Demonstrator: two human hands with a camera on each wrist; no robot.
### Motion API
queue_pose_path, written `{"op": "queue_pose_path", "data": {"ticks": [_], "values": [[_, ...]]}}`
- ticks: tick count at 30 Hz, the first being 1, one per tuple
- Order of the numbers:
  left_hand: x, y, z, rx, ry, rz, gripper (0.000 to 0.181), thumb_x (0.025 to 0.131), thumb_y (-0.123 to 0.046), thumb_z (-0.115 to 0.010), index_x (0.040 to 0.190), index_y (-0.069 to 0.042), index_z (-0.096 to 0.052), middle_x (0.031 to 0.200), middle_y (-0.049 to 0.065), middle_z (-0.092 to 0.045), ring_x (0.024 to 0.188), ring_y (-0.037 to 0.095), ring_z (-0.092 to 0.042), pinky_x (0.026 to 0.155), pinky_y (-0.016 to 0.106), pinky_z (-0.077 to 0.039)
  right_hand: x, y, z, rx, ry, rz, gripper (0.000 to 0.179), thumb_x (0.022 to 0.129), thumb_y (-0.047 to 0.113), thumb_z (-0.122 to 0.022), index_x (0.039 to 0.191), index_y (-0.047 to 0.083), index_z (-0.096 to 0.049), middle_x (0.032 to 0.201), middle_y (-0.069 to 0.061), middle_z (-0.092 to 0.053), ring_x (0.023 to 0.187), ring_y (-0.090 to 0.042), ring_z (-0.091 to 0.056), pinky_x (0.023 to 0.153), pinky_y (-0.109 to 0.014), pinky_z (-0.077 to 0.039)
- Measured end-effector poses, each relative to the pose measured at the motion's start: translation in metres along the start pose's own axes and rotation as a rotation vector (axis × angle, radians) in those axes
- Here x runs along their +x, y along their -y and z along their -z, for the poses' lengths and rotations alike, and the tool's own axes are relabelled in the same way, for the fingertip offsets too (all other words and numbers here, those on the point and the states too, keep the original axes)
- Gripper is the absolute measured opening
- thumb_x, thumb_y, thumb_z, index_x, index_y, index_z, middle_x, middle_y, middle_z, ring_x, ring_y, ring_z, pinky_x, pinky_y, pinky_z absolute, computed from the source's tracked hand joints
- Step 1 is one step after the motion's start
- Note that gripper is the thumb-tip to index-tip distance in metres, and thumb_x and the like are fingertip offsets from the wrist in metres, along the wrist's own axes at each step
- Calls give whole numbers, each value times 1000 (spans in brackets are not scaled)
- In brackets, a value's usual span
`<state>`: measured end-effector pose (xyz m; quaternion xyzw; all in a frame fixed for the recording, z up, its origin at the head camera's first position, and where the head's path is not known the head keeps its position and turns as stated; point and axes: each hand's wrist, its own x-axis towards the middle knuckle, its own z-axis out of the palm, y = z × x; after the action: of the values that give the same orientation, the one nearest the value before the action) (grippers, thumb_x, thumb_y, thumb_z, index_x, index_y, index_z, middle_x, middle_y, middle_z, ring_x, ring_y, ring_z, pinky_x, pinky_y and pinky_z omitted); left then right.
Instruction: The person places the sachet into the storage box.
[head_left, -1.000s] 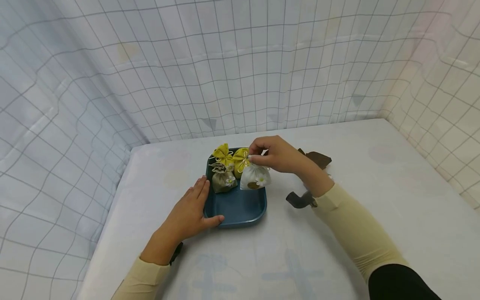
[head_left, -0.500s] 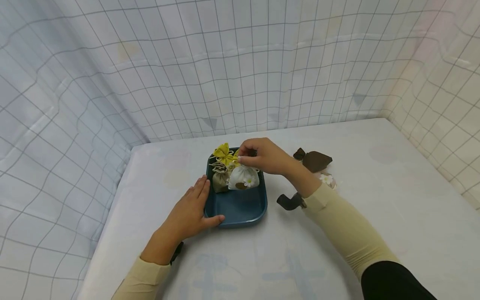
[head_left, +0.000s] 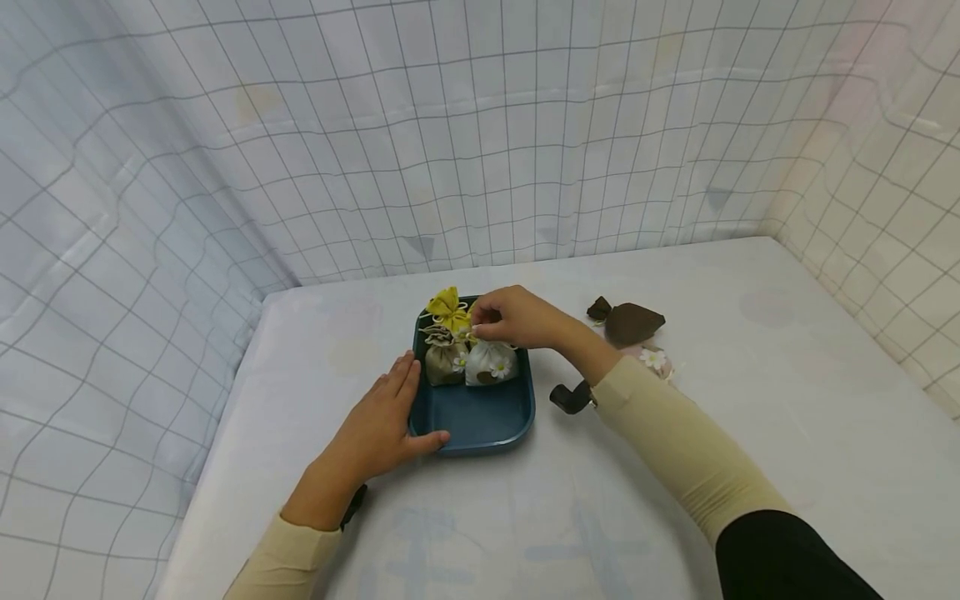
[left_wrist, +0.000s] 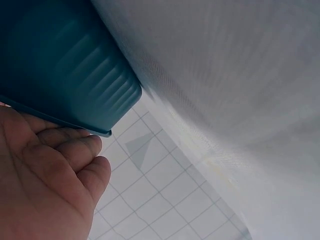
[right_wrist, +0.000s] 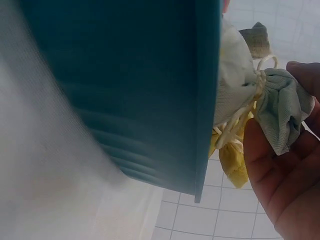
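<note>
A white drawstring pouch [head_left: 492,364] with a daisy sits low in the blue tray [head_left: 472,425], right of an olive-brown pouch [head_left: 446,363]. My right hand [head_left: 517,317] pinches its gathered top. In the right wrist view, thumb and fingers are around the pale ruffle [right_wrist: 285,107] above the tray rim. Behind stand yellow pouches [head_left: 447,308], one mostly hidden by the right hand. My left hand [head_left: 382,417] rests along the tray's left side, fingers extended, thumb over the near rim. The left wrist view shows those fingers [left_wrist: 75,145] against the tray's outer edge.
Right of the tray lie a dark brown pouch [head_left: 633,323] and a pale pink pouch [head_left: 654,358] with a daisy, partly behind the right sleeve. A black wrist camera mount [head_left: 572,397] hangs under the right wrist. Grid-patterned curtains [head_left: 480,167] enclose the white table [head_left: 337,333].
My right hand has brought the white pouch leftward over the tray, then lowered it beside the olive-brown pouch. The left hand has stayed on the tray.
</note>
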<state>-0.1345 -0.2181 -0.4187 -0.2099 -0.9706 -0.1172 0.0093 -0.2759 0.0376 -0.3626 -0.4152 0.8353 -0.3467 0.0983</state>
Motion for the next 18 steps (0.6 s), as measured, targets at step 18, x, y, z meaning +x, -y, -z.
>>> {"op": "queue_pose_path", "data": {"ticks": [18], "values": [[0,0,-1,2,6,-2,112,86,-68,-62,155,8,-19,162,23,-15,148,37,-20,115,53,-25,19,2,11,-34,207,-112,7,97,16,-64,93,13,-69,90,-1,-66,77,-17,-59,68,-32,-49]]}}
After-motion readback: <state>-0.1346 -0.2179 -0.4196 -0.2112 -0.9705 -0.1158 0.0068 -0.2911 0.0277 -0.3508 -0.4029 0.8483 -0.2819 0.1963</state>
